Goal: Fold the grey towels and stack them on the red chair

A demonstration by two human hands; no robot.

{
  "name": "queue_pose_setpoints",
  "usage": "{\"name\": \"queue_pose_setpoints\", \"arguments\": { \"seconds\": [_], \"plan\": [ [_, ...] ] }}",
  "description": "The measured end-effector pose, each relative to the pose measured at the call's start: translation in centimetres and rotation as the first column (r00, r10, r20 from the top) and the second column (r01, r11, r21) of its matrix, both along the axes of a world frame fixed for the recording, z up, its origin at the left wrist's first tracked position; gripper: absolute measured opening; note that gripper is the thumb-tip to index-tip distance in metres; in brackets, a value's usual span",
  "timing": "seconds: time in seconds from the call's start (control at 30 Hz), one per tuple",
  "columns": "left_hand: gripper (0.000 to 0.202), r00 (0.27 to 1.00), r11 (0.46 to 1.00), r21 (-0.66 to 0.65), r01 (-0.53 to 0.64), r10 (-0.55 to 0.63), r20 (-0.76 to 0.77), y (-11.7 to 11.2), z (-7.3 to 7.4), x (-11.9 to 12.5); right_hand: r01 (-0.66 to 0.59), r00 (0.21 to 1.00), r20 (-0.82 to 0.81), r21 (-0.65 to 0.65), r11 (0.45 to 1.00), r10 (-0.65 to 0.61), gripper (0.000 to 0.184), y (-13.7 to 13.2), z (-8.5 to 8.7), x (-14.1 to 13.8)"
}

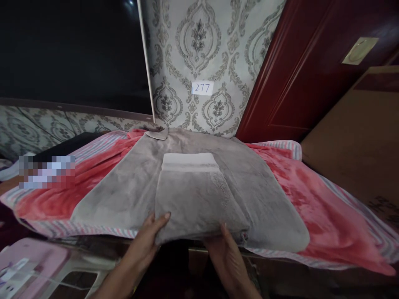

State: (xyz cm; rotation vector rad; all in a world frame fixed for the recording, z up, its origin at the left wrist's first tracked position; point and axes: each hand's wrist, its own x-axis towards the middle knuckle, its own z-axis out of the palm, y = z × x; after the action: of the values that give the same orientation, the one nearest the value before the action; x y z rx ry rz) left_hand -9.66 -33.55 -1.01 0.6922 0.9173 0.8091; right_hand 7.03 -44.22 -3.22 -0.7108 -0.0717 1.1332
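Farthest left, beyond and above the left hand, a large black flat screen with a pale frame is hanging, while a pink plastic panel (40, 263) is standing low, to the outside of that forearm. Nearer the left hand, a coral-red plush blanket with a striped border (59, 199) is spreading out from under a wide grey plush cloth (121, 189). The left hand (149, 232) is grasping the near left corner of a folded grey plush towel with a white end band (195, 199), its thumb lying on top and its fingers mostly hidden. The towel is lying between the hands on the grey cloth, its white band pointing away from them. It is looking soft, limp and fairly light, with little slip and nothing fragile; the thick near fold, supported from beneath at both corners, should be the surest hold, since loose layers could sag or slide apart. The right hand (224, 249) is grasping the near right part of that fold, thumb up, fingers underneath. Rightward beyond it, a brown cardboard box (355, 137) is standing.
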Motion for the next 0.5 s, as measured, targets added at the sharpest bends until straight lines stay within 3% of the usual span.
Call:
{"name": "queue_pose_setpoints", "arguments": {
  "seconds": [0.1,0.17,0.27,0.37,0.43,0.5],
  "plan": [
    [0.063,0.987,0.988,-0.074,0.133,-0.126,0.099,-2.9,-1.1,0.7,0.060,0.998,0.001,-0.132,0.989,-0.061,0.058,-0.1,0.7,0.6],
    [0.055,0.949,0.967,-0.116,0.225,-0.190,0.252,-3.3,-1.8,0.9,0.108,0.994,0.027,-0.207,0.972,-0.105,0.064,-0.5,1.6,1.5],
    [0.046,0.839,0.950,-0.096,0.296,-0.211,0.502,-1.2,-2.1,0.8,0.116,0.993,0.051,-0.293,0.949,-0.105,0.067,-1.9,3.5,3.6],
    [0.058,0.711,0.935,-0.036,0.354,-0.244,0.660,1.9,-2.2,0.8,0.122,0.991,0.092,-0.402,0.907,-0.093,0.063,-4.1,5.6,6.3],
    [0.064,0.672,0.936,-0.017,0.352,-0.240,0.701,3.5,-2.4,1.1,0.154,0.987,0.121,-0.481,0.863,-0.109,0.068,-5.9,6.5,8.5],
    [0.070,0.677,0.945,-0.031,0.326,-0.210,0.705,4.3,-2.6,1.4,0.128,0.992,0.081,-0.576,0.807,-0.099,0.076,-8.0,6.9,10.7]
  ]
}}
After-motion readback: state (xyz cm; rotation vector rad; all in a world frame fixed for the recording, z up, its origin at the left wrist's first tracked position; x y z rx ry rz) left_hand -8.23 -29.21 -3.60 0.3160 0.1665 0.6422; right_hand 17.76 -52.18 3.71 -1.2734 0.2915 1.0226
